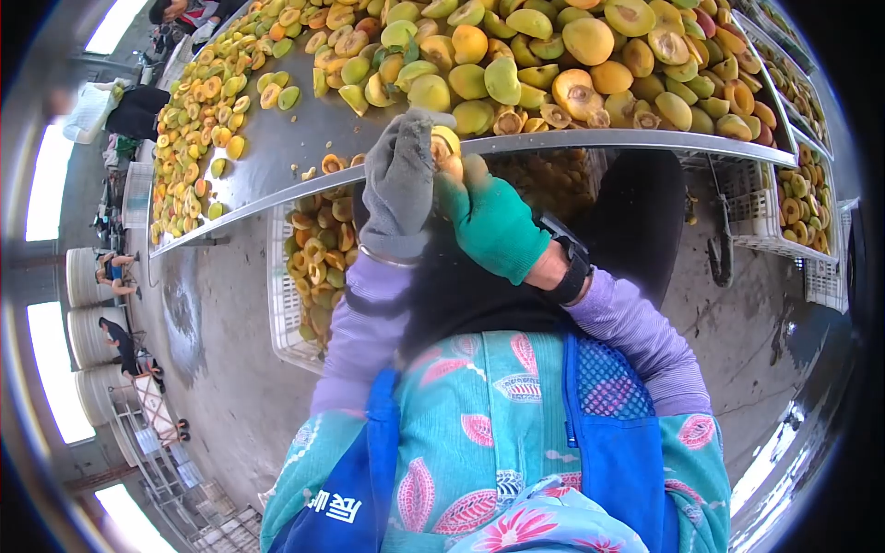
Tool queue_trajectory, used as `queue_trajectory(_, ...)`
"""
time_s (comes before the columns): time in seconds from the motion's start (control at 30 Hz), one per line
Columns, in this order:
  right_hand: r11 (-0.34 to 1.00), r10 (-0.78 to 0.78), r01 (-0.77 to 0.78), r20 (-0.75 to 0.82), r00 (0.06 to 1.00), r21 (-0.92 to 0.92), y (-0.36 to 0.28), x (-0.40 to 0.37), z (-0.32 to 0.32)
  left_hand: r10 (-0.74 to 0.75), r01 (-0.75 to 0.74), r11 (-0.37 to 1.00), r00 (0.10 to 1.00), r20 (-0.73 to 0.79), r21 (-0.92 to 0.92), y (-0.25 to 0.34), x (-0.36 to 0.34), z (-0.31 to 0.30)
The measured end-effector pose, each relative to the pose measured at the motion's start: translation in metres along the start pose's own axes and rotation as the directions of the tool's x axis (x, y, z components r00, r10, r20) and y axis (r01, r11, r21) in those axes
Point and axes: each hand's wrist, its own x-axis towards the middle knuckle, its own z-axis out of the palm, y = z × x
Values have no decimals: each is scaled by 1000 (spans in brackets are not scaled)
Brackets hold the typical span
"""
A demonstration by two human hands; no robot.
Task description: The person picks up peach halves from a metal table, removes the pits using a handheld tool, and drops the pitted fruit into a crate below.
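In the middle of the view, my left hand (398, 180) wears a grey glove and is closed around an apricot (446, 147), yellow-green outside with orange-brown flesh facing my other hand. My right hand (493, 221), in a green glove with bare fingertips, is closed against the fruit's near side. Whether a tool or a pit sits between those fingertips is hidden. Both hands are just over the near rim of a metal table (304, 138). Heaped on it are many cut apricots (590, 41), green to orange, some showing brown pits.
Below the rim, a white crate (281, 295) of apricot halves stands left of my legs. More white crates (751, 207) are at the right, with fruit (802, 212) beside them. Other people (120, 346) are at the far left, near large pale tubs (88, 336).
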Motion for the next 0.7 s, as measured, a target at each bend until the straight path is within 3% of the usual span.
queue_trajectory(0.1, 972, 97, -97, 14, 995, 215, -9, -3, -1, 116, -152, 945, 984, 139, 289, 7, 7, -6)
queue_trajectory(0.13, 943, 140, -137, 15, 990, 302, -14, -4, 0, 3, -49, 962, 986, 169, 270, 13, 11, -6)
queue_trajectory(0.23, 900, 202, -160, -62, 977, 406, -13, -6, 11, 30, -42, 982, 997, 65, 184, 14, 4, 7)
queue_trajectory(0.27, 818, 236, -191, -13, 972, 542, -13, -5, 10, 143, -141, 972, 990, 1, 189, 15, -2, 14)
queue_trajectory(0.37, 895, 226, -225, 43, 973, 386, -8, -15, 5, -39, 39, 999, 999, 34, 2, -8, -5, 6)
queue_trajectory(0.4, 904, 225, -233, 65, 972, 359, -5, -17, 4, 184, -244, 926, 958, 219, 289, -13, 5, -5)
queue_trajectory(0.47, 920, 216, -242, 118, 969, 308, 2, -20, 2, 56, -177, 936, 929, 367, 304, 1, 16, -13)
queue_trajectory(0.5, 858, 257, -313, 188, 948, 407, -4, -18, -1, -8, -147, 937, 898, 441, 317, 6, 21, -14)
queue_trajectory(0.53, 779, 286, -380, 257, 923, 498, -14, -14, -6, 72, -161, 973, 894, 441, 166, 0, 25, -15)
queue_trajectory(0.57, 688, 302, -439, 323, 897, 578, -20, -8, -9, -3, -64, 986, 920, 392, 157, 2, 25, -15)
queue_trajectory(0.63, 766, 214, -266, 157, 964, 586, 4, -7, 11, -166, 135, 983, 939, 300, 121, 5, 21, -9)
queue_trajectory(0.7, 842, 161, -175, 72, 984, 510, 14, -9, 16, -141, 133, 990, 955, 260, 48, -1, 17, -6)
